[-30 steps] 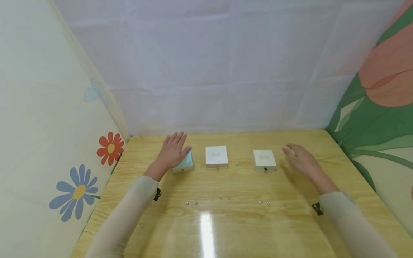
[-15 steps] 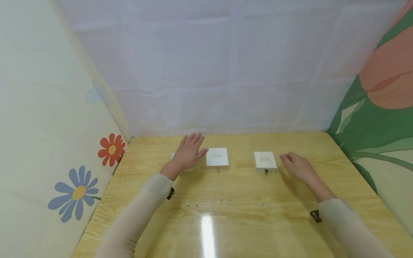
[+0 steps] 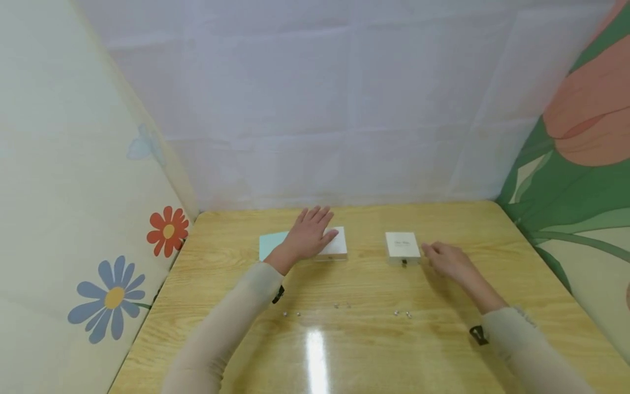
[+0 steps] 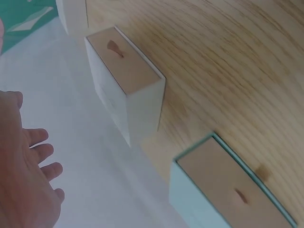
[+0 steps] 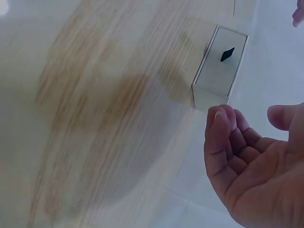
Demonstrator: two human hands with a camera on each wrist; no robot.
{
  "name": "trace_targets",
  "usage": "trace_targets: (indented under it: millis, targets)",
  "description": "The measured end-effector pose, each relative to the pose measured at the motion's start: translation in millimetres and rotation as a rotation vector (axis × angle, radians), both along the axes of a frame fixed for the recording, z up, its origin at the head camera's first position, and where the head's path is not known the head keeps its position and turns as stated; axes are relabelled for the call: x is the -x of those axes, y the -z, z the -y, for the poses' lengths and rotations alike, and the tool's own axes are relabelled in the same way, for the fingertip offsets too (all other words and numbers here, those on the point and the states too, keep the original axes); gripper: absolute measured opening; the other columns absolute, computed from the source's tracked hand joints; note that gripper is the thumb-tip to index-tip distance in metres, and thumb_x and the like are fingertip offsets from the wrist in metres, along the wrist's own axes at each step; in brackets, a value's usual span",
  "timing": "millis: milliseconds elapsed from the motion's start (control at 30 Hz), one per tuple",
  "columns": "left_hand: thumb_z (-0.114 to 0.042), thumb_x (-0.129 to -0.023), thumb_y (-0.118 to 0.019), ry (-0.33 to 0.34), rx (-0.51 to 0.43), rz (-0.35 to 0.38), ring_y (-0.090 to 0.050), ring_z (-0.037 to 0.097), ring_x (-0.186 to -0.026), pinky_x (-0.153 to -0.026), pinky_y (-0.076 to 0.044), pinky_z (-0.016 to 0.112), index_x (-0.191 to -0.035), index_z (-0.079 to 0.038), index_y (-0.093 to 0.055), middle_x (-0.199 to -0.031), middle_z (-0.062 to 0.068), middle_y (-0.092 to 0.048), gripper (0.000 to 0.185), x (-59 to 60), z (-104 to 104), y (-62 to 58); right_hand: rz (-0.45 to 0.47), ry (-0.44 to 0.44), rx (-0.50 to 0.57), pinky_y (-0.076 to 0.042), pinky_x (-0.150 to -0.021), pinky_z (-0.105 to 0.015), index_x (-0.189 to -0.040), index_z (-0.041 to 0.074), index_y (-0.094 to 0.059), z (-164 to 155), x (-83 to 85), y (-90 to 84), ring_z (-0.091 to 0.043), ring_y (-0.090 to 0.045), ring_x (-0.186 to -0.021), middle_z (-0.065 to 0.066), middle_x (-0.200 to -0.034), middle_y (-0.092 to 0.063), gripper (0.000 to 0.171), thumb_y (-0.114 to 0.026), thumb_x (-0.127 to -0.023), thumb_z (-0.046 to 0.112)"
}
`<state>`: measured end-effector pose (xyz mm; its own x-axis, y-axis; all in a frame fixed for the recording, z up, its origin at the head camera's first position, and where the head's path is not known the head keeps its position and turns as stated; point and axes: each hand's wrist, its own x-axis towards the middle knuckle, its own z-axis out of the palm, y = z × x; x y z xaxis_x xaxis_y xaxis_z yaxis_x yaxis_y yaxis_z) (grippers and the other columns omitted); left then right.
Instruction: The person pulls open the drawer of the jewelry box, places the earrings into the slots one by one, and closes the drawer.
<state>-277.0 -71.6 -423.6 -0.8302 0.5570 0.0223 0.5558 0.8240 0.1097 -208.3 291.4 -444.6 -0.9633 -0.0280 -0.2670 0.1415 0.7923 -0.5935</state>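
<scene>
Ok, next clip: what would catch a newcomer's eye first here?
Three small boxes in a row on the wooden table: a mint box at left, a middle white box and a right white box. The left hand hovers flat over the middle one; the right hand reaches beside the right one.

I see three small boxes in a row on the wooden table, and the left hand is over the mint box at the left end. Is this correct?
Not quite. The left hand is over the middle white box; the mint box lies uncovered beside it, as the head view shows. Three boxes in a row on the wooden table is right.
</scene>
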Motion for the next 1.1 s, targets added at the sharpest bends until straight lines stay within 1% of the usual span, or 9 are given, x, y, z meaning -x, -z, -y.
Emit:
trace_targets:
  millis: [133,300,367,533,700,833,933,1100]
  targets:
    - [-0.049,-0.11,-0.028,0.023,0.004,0.019,-0.012,0.028,-0.157,-0.128,-0.005,0.049,-0.162,-0.011,-0.024,-0.169,0.007,-0.018,0.064,-0.8,-11,-2.9,0.029,0.004,0.059,-0.054,-0.063,-0.032,-0.116,-0.01,-0.061,5,-2.3,0.1,-0.021,-0.06,-0.075,-0.016,-0.091,-0.065,0.058,-0.035,-0.11,0.041]
    - [-0.05,-0.111,-0.024,0.062,0.049,0.03,-0.01,0.026,-0.157,-0.129,-0.003,0.046,-0.163,-0.013,-0.019,-0.17,0.006,-0.014,0.064,1.0,-27,-1.6,0.043,0.01,0.099,-0.057,-0.063,-0.033,-0.106,-0.01,-0.065,11,-5.1,0.5,-0.021,-0.062,-0.072,-0.017,-0.088,-0.067,0.05,-0.042,-0.109,0.035]
    - [-0.05,-0.111,-0.023,0.076,0.055,0.039,-0.009,0.026,-0.157,-0.129,-0.002,0.045,-0.164,-0.014,-0.019,-0.171,0.005,-0.013,0.064,1.3,-33,-1.0,0.055,0.018,0.115,-0.057,-0.063,-0.033,-0.105,-0.009,-0.065,13,-5.7,1.5,-0.021,-0.062,-0.072,-0.017,-0.088,-0.067,0.048,-0.044,-0.108,0.033]
    - [-0.051,-0.11,-0.023,0.107,0.061,0.046,-0.009,0.025,-0.157,-0.129,-0.004,0.045,-0.163,-0.014,-0.02,-0.171,0.004,-0.013,0.065,0.5,-49,0.8,0.072,0.02,0.11,-0.057,-0.063,-0.033,-0.098,-0.007,-0.067,18,-5.3,4.7,-0.02,-0.062,-0.07,-0.015,-0.085,-0.067,0.044,-0.047,-0.106,0.032]
    - [-0.051,-0.11,-0.023,0.149,0.066,0.026,-0.01,0.025,-0.157,-0.129,-0.006,0.043,-0.163,-0.014,-0.021,-0.17,0.004,-0.015,0.065,3.4,-62,7.4,0.07,0.006,0.098,-0.056,-0.062,-0.033,-0.091,-0.005,-0.068,21,-5.6,7.2,-0.019,-0.061,-0.068,-0.012,-0.081,-0.067,0.043,-0.048,-0.106,0.031]
    - [-0.047,-0.111,-0.025,0.181,0.072,0.009,-0.012,0.025,-0.157,-0.129,-0.009,0.042,-0.163,-0.013,-0.024,-0.17,0.004,-0.018,0.062,7.1,-73,14.6,0.068,0.007,0.125,-0.056,-0.06,-0.032,-0.09,-0.005,-0.069,24,-7.6,8.8,-0.019,-0.061,-0.065,-0.01,-0.077,-0.067,0.042,-0.05,-0.105,0.029]
    - [-0.043,-0.112,-0.028,0.201,0.076,0.012,-0.012,0.024,-0.157,-0.129,-0.009,0.041,-0.162,-0.012,-0.024,-0.169,0.004,-0.019,0.059,9.6,-81,19.3,0.07,0.001,0.162,-0.056,-0.059,-0.032,-0.093,-0.007,-0.071,26,-8.7,9.8,-0.018,-0.063,-0.063,-0.01,-0.076,-0.069,0.041,-0.05,-0.105,0.027]
    - [-0.038,-0.112,-0.032,0.235,0.105,0.032,-0.011,0.023,-0.157,-0.129,-0.007,0.037,-0.162,-0.012,-0.024,-0.169,0.005,-0.019,0.057,11.3,-96,22.7,0.076,-0.004,0.207,-0.058,-0.058,-0.032,-0.097,-0.01,-0.071,28,-8.9,12.5,-0.017,-0.065,-0.061,-0.01,-0.074,-0.071,0.041,-0.05,-0.105,0.025]
